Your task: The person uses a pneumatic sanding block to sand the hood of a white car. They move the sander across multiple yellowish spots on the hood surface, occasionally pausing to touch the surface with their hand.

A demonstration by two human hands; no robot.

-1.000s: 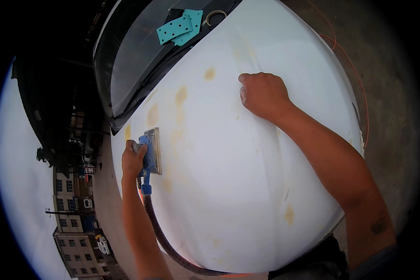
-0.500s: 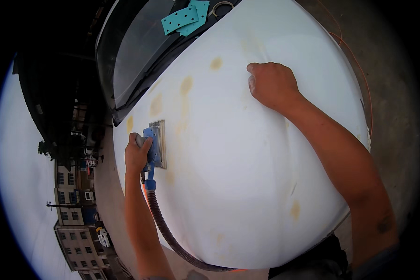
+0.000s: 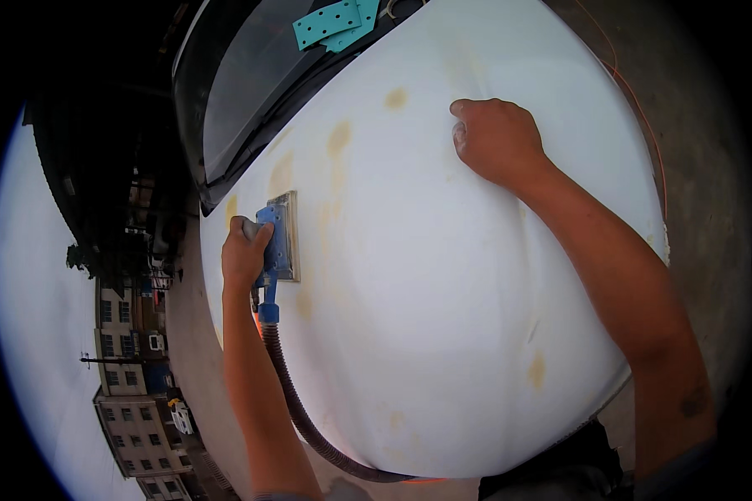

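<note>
My left hand (image 3: 244, 255) is wrapped round a blue sander (image 3: 277, 242) with a flat rectangular pad. The sander stands at the left side of a white car hood (image 3: 418, 275), its pad against the panel. From its lower end a dark ribbed hose (image 3: 297, 401) curves down toward the front edge. Farther right, my right hand (image 3: 501, 142) rests on the hood with its fingers curled in and nothing visible in them. Yellowish patches (image 3: 340, 138) mark the paint between and around the hands. The underside of the pad is hidden.
Teal perforated sanding sheets (image 3: 330, 23) and a roll of tape (image 3: 401, 8) lie by the windshield (image 3: 255, 92). An orange cable (image 3: 643, 117) runs over the ground on the right. Buildings (image 3: 134, 426) and parked vehicles (image 3: 180, 416) stand off to the left.
The whole view has shifted slightly, so the hood sits higher in it. Against the patches, the sander has slid a little left and away; my right hand stays at nearly the same spot.
</note>
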